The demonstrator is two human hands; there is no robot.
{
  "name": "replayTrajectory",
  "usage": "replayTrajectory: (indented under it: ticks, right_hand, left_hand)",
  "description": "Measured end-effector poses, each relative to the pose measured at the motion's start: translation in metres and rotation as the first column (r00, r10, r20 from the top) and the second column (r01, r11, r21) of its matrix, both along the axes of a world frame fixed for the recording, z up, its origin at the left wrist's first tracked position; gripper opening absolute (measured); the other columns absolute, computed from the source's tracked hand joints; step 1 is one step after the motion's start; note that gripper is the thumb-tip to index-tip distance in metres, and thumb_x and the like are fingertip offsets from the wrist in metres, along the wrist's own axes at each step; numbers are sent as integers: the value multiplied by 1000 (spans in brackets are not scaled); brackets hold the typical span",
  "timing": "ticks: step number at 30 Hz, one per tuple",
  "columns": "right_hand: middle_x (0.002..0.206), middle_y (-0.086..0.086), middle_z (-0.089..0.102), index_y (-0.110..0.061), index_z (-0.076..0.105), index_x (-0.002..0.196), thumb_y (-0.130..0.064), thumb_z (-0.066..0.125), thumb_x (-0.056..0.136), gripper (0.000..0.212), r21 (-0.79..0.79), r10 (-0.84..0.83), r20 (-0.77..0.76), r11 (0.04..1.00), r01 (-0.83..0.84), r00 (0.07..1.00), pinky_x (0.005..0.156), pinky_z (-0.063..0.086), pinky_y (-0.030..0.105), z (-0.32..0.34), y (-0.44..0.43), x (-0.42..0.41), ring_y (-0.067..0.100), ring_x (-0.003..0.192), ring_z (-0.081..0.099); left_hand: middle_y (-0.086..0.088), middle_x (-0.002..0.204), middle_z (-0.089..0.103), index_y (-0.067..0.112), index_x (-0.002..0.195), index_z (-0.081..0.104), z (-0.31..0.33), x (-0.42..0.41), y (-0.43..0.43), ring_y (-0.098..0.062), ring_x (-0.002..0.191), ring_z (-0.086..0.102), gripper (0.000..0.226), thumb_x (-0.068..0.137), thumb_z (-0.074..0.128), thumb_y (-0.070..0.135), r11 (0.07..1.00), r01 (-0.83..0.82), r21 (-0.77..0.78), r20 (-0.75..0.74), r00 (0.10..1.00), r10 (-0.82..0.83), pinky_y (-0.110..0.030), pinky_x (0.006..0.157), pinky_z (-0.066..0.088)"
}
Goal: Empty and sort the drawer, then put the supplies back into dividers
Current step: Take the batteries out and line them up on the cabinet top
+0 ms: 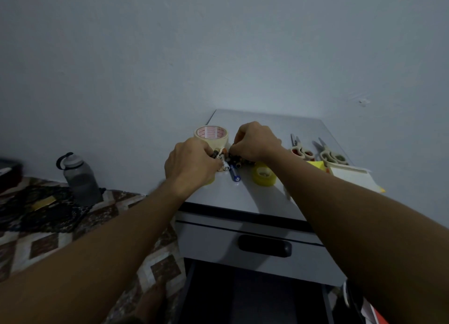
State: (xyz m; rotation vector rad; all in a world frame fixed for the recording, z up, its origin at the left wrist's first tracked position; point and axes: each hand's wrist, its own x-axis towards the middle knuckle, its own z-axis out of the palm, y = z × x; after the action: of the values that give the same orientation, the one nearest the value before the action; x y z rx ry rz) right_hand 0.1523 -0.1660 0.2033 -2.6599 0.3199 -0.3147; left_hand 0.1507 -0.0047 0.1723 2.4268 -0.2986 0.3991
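On top of a grey drawer cabinet [243, 202] lies a small heap of batteries [229, 162]. My left hand [192, 164] and my right hand [255, 141] are both over the heap, fingers curled onto the batteries from either side. A blue battery [234, 174] lies loose in front of the heap. Behind the hands stands a beige tape roll [211, 134]. A yellowish clear tape roll [263, 175] lies to the right of the batteries. The upper drawer [255, 248] with a black handle is closed; below it a dark drawer [243, 297] stands pulled out.
Two pairs of scissors [302, 151] [331, 154] lie at the right, with yellow sticky notes [315, 164] and white paper [352, 175] beside them. A grey water bottle [80, 178] stands on a patterned cloth [60, 238] at the left. A wall rises right behind the cabinet.
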Motion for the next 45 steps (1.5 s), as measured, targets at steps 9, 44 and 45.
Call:
replayTrajectory:
  ticks: [9, 44, 45]
  right_hand:
    - [88, 0, 71, -27, 68, 74, -29, 66, 76, 3, 96, 18, 67, 995, -25, 998, 82, 59, 45, 2, -5, -4, 22, 88, 66]
    - [82, 4, 75, -20, 72, 92, -17, 73, 86, 7, 358, 294, -55, 898, -256, 954, 73, 53, 36, -45, -12, -248, 22, 76, 68]
    - [83, 3, 74, -20, 73, 93, -18, 74, 86, 8, 389, 297, -101, 890, -237, 950, 73, 53, 33, -56, -11, -254, 17, 73, 67]
  left_hand:
    - [4, 85, 72, 26, 93, 79, 3, -4, 9, -18, 75, 64, 22, 73, 76, 35, 999, -5, -40, -59, 998, 2, -26, 60, 49]
    - [6, 76, 66, 17, 110, 71, -35, -146, 73, 4, 54, 51, 24, 87, 76, 21, 816, 535, -219, -205, 792, -574, -15, 59, 42]
    - [8, 75, 66, 17, 110, 70, -48, -154, 73, 4, 54, 51, 24, 87, 76, 22, 811, 538, -230, -243, 775, -584, -16, 59, 42]
